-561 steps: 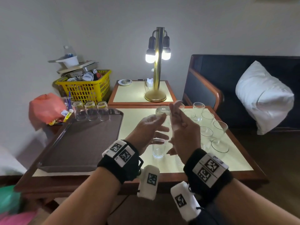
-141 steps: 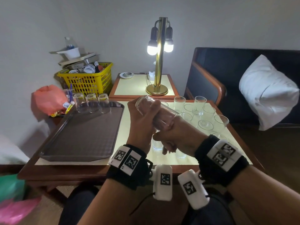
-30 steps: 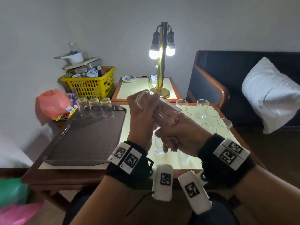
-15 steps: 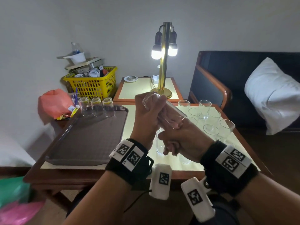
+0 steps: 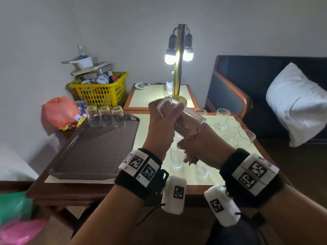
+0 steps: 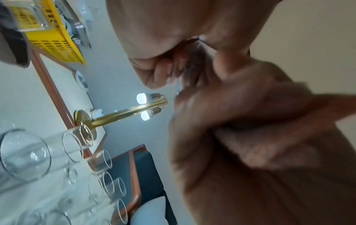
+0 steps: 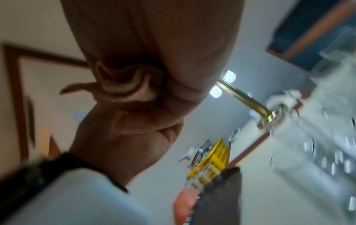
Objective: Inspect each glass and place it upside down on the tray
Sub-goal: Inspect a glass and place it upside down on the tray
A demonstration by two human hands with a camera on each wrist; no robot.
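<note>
Glass [image 5: 180, 116], a clear straight tumbler, lies tilted in the air between both hands: left hand [image 5: 163, 124] curled round its base end, right hand [image 5: 200, 147] gripping near the rim. Likely light, slick and breakable; best held round the body. Three glasses stand inverted on the ribbed brown tray [image 5: 92, 152].

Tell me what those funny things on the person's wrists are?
Each bare forearm wears a wide black band: left band, right band. White patches with black square-pattern codes sit on top. A small white padded box with the same kind of code hangs under each wrist, and a thin black cable trails down. No sleeves show.
</note>
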